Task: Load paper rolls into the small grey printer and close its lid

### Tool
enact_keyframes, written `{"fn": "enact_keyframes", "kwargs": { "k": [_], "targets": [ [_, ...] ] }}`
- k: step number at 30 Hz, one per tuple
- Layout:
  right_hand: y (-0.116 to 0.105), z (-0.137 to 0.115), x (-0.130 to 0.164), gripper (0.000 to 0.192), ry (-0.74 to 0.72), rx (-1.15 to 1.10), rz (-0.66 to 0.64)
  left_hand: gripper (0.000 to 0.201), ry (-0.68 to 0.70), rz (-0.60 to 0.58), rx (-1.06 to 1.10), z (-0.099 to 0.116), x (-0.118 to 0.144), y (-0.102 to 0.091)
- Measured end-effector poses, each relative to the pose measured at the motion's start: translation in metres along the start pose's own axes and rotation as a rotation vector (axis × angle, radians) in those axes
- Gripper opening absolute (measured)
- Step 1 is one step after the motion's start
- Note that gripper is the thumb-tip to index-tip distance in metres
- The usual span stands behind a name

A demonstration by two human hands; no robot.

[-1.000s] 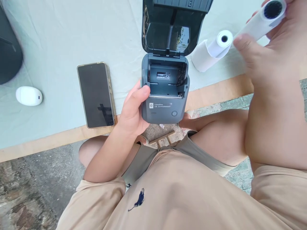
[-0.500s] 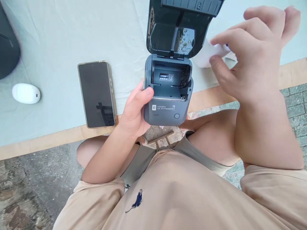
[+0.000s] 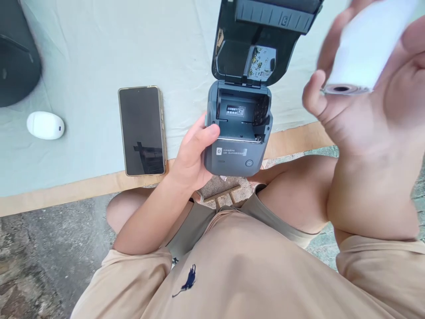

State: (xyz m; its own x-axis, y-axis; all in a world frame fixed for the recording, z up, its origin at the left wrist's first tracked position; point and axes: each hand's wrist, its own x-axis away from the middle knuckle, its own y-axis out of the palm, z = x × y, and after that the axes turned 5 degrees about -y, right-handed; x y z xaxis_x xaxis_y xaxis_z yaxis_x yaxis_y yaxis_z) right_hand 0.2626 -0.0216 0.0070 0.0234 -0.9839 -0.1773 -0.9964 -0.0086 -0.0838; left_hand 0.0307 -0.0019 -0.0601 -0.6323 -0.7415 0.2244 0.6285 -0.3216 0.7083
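Head view: left hand [image 3: 192, 161] wrapped around left side of grey printer [image 3: 237, 141], thumb across front corner, fingers closed on casing. Printer stood at near edge of table [image 3: 83, 188], lid [image 3: 262, 40] swung up and back, paper bay open. Right hand [image 3: 372, 102] raised close to camera, right of printer, fingers curled about white paper roll [image 3: 365, 48], core end facing down; blurred. Phone [image 3: 142, 130] lay screen-up left of printer. White oval device [image 3: 45, 125] farther left. Dark object [image 3: 16, 57] at far left.
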Motion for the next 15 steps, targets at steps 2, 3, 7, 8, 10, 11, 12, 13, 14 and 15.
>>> {"fn": "enact_keyframes", "kwargs": {
  "k": [2, 3, 7, 8, 10, 11, 12, 13, 14, 15],
  "targets": [
    [-0.002, 0.000, -0.002, 0.028, 0.212, -0.257, -0.039, 0.027, 0.006, -0.036, 0.012, -0.001, 0.000, -0.001],
    [-0.002, 0.002, -0.004, 0.023, 0.255, -0.366, -0.017, 0.028, 0.011, -0.051, 0.014, -0.001, -0.001, -0.002],
    [0.008, 0.005, -0.010, 0.040, 0.224, -0.463, 0.069, 0.031, 0.008, -0.052, -0.001, -0.002, -0.002, -0.004],
    [0.012, 0.004, -0.012, 0.042, 0.232, -0.442, 0.081, 0.031, 0.005, -0.051, -0.001, -0.002, -0.002, -0.004],
    [0.021, -0.002, -0.015, 0.044, 0.251, -0.360, 0.110, 0.030, 0.002, -0.049, 0.006, -0.001, -0.002, -0.002],
    [0.025, -0.005, -0.016, 0.045, 0.249, -0.321, 0.117, 0.029, 0.003, -0.050, 0.015, -0.001, -0.002, -0.001],
    [0.028, -0.007, -0.017, 0.047, 0.257, -0.294, 0.116, 0.027, 0.001, -0.049, 0.024, 0.000, -0.001, 0.000],
    [0.030, -0.009, -0.018, 0.049, 0.274, -0.283, 0.117, 0.025, -0.003, -0.045, 0.033, 0.001, -0.001, 0.001],
    [0.031, -0.009, -0.019, 0.050, 0.292, -0.287, 0.131, 0.023, -0.008, -0.033, 0.039, 0.001, -0.001, 0.003],
    [0.031, -0.008, -0.019, 0.051, 0.306, -0.305, 0.155, 0.022, -0.008, -0.018, 0.041, 0.002, 0.000, 0.003]
  ]
}}
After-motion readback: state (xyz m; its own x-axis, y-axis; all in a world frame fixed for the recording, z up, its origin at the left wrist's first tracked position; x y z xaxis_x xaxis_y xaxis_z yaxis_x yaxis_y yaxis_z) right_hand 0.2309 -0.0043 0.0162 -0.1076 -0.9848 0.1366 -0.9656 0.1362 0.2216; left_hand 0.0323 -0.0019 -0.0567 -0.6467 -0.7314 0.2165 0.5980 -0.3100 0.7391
